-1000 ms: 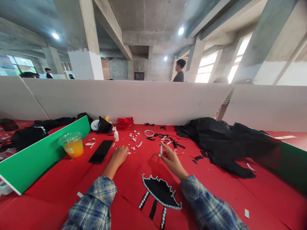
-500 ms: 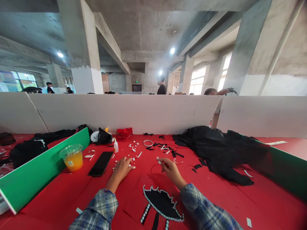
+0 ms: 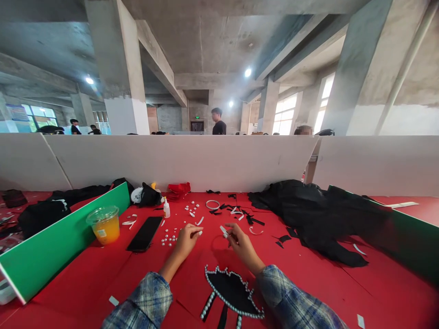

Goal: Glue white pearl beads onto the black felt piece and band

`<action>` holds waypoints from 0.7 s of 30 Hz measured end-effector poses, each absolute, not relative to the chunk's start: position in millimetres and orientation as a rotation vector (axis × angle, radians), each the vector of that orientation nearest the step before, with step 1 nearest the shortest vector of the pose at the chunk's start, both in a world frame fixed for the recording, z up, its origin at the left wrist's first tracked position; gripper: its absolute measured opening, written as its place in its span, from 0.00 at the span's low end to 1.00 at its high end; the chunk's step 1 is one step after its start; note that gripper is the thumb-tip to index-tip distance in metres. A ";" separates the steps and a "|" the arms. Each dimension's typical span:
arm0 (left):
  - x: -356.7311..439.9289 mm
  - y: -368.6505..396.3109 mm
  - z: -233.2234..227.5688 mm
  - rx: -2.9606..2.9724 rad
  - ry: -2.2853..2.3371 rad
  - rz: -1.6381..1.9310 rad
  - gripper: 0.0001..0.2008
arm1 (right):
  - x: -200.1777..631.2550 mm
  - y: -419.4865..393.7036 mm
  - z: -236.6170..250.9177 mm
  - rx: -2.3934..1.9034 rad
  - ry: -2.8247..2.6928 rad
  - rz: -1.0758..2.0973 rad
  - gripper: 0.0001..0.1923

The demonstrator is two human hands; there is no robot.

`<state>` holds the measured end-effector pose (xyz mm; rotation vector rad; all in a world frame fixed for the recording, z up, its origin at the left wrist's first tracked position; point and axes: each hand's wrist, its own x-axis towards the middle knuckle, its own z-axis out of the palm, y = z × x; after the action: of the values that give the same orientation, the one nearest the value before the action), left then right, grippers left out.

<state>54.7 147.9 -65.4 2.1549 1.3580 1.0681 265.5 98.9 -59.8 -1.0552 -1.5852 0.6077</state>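
Observation:
My left hand (image 3: 187, 240) is raised a little over the red table, thumb and fingers pinched on a small white bead (image 3: 200, 233). Facing it, my right hand (image 3: 242, 244) pinches a small white strip-like piece (image 3: 223, 230); its exact kind is unclear, and the fingers cover part of it. A gap separates the two hands. Loose white beads (image 3: 167, 241) lie left of my left hand, with more farther back. Below and between my forearms rests a black eye-shaped piece (image 3: 230, 290) edged with pearly beads, with beaded strips at its lower side.
A phone (image 3: 144, 234), a cup of orange drink (image 3: 104, 228) and a small glue bottle (image 3: 166, 208) stand or lie at left. Black scraps (image 3: 254, 219), a white ring (image 3: 212, 204) and black cloth (image 3: 302, 214) are behind and right. Green dividers (image 3: 68, 242) flank the table.
My left hand has lifted from the beads and moved right, toward my right hand, with a bead pinched in it. The white piece in my right hand is turned and shows more.

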 end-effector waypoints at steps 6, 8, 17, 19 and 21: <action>81.6 139.7 -75.0 1.786 1.040 1.220 0.16 | 249.4 91.7 -61.3 -1.015 -1.619 0.710 0.07; 84.2 137.9 -75.3 1.633 0.951 1.264 0.19 | 247.0 91.3 -62.6 -1.002 -1.615 0.733 0.06; 93.9 123.1 -71.5 1.574 0.937 1.318 0.18 | 243.0 87.7 -61.6 -1.005 -1.609 0.711 0.08; 95.8 119.5 -69.4 1.580 0.967 1.320 0.16 | 241.7 86.8 -61.7 -1.002 -1.621 0.698 0.08; 97.2 116.7 -67.2 1.575 0.980 1.316 0.15 | 241.0 86.8 -62.8 -1.003 -1.631 0.686 0.08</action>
<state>97.2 116.7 -67.2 1.5751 0.9799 1.3158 241.0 86.8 -62.8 -1.0033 -1.6305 0.6858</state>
